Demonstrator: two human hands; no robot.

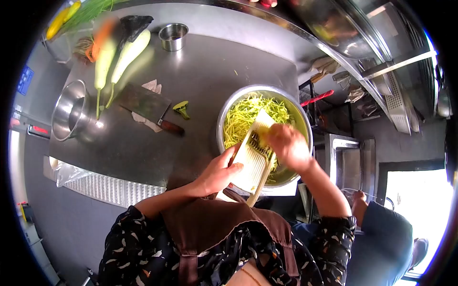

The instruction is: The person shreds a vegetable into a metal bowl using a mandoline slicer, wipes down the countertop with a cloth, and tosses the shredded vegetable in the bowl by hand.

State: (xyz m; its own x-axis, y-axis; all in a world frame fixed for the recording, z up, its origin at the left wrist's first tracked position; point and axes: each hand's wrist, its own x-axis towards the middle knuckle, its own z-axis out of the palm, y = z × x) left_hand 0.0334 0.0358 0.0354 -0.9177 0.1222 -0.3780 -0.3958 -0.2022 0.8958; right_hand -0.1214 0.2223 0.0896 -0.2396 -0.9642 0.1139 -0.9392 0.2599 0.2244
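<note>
My left hand (219,174) is closed round the edge of a cream mandoline slicer (248,167), which slants over a large steel bowl (222,119). Its upper end rests among yellow-green vegetable shreds (238,117) in the bowl. Blurred by motion, my right hand (288,147) is curled over the slicer's toothed blade. A yellow-green piece of vegetable (264,135) shows at its fingers, mostly hidden by them. To the left, a cleaver (148,102) with a wooden handle lies on a pale cloth, beside a cut-off green vegetable end (182,109).
Two long pale green gourds (129,57) lie at the back left of the steel table (210,71). A small steel pot (173,38) and a tilted steel bowl (71,112) stand there too. Another person's leg (386,238) is close at my right, below a metal shelf (396,62).
</note>
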